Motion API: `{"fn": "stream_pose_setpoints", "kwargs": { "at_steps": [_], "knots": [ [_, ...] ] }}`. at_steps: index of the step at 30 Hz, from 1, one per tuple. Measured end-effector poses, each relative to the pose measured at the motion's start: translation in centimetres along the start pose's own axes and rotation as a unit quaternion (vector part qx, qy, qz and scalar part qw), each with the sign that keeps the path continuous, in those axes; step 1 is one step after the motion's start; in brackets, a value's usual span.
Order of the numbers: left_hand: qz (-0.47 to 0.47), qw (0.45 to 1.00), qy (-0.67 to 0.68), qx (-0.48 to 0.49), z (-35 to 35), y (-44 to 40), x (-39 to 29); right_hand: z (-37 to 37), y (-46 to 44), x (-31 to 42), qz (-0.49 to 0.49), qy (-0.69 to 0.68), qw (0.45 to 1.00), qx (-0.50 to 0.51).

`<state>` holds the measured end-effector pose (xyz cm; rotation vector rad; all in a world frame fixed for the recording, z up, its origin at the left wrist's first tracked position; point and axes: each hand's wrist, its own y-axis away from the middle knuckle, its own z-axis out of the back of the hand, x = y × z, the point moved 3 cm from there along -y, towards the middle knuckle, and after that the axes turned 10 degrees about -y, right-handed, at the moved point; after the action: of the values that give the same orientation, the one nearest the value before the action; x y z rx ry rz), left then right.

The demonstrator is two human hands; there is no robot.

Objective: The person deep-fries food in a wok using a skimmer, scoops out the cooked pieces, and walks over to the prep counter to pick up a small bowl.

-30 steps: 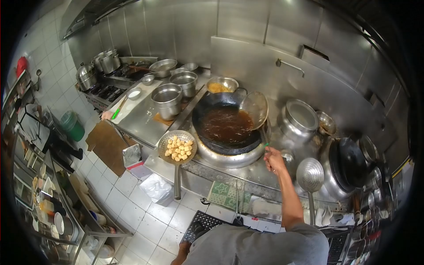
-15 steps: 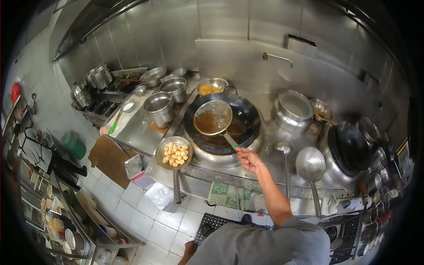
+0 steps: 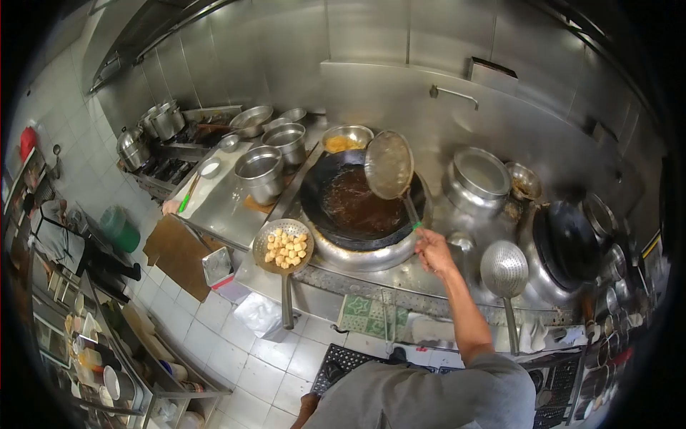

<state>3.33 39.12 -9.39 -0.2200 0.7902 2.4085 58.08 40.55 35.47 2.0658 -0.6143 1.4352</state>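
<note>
My right hand [image 3: 434, 252] is wrapped round the green-banded handle of a round fine-mesh strainer [image 3: 389, 166]. The strainer is tilted up over the right side of a large black wok [image 3: 316, 174], which holds dark brown oil. To the left, a perforated skimmer [image 3: 261, 247] rests on the counter with pale golden fried cubes [image 3: 287, 250] in it. My left hand [image 3: 309, 402] hangs low beside my body, and its fingers are too hidden to make out.
Behind the wok stands a metal bowl [image 3: 348, 129] of yellow food. Steel pots [image 3: 259, 174] are on the left counter. At the right lie another perforated skimmer [image 3: 504, 269], a lidded pot [image 3: 481, 172] and a second black wok [image 3: 569, 239]. A co-worker [image 3: 61, 236] is at the far left.
My right hand has moved right with the strainer, which has swung from lying over the wok's middle to tilted at its right side. More of the oil shows.
</note>
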Motion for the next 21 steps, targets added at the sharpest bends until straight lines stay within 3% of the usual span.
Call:
{"fn": "stream_pose_setpoints", "kwargs": {
  "at_steps": [2,9,10,12,18,19,21],
  "knots": [
    [0.020,0.997,-0.071,0.012,-1.6,-1.3,0.0,1.9,-0.3,0.9,0.076,0.126,0.988,-0.049],
    [0.033,0.996,-0.077,0.023,-2.4,-0.8,0.8,5.0,0.5,0.6,0.073,0.164,0.982,-0.065],
    [0.014,1.000,-0.026,0.005,-1.1,0.2,0.6,4.5,0.9,1.0,0.073,0.163,0.982,-0.065],
    [-0.004,1.000,0.019,-0.012,0.7,0.9,0.0,2.5,2.5,1.1,-0.043,0.080,0.995,-0.045],
    [-0.031,0.999,0.036,-0.009,3.6,0.2,-1.2,-1.2,3.7,-1.6,-0.146,-0.149,0.977,0.049],
    [-0.073,0.989,0.106,-0.066,3.2,0.2,-0.8,-1.7,4.0,-1.9,-0.143,-0.159,0.976,0.045],
    [-0.026,0.981,0.178,-0.070,2.5,-0.1,-0.4,-2.5,4.5,-2.3,-0.170,-0.229,0.956,0.062]
  ]
}}
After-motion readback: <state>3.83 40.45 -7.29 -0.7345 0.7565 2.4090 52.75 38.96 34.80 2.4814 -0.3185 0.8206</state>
